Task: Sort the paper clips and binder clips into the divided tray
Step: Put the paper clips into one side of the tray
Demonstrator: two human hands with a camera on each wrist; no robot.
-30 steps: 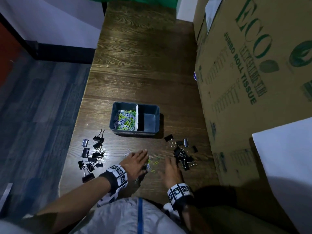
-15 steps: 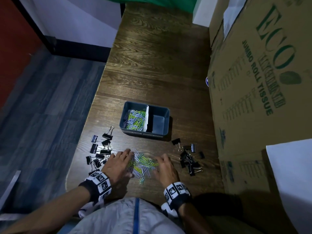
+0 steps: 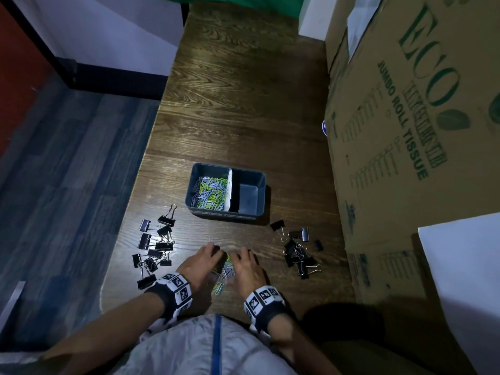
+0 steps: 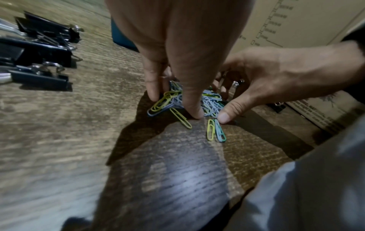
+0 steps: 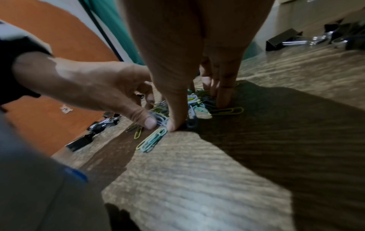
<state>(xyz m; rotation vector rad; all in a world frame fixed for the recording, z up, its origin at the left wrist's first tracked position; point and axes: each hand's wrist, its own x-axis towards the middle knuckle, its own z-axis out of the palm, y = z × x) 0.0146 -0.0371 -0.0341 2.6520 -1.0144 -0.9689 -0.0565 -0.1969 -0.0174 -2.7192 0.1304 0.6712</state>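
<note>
A blue divided tray (image 3: 259, 196) sits mid-table; its left compartment holds many paper clips (image 3: 209, 192), its right compartment is bare. Near the table's front edge, a small pile of coloured paper clips (image 3: 226, 267) lies between my two hands. My left hand (image 3: 201, 262) and right hand (image 3: 247, 266) cup the pile from either side, thumbs and bent fingers closing round it with tips on the wood. In the left wrist view, the left hand (image 4: 174, 104) has clips between thumb and fingers. A yellow and a teal clip (image 5: 152, 139) lie just outside the right hand (image 5: 198, 114).
Black binder clips lie in two scattered groups, one to the left (image 3: 154, 247) and one to the right (image 3: 299, 253) of my hands. A big cardboard box (image 3: 405, 131) walls the table's right side. The table's left edge (image 3: 127, 212) drops to the floor.
Both hands have drawn together, sweeping the spread paper clips into a tight pile between them. The camera has shifted slightly; the tray and the binder clips lie as before.
</note>
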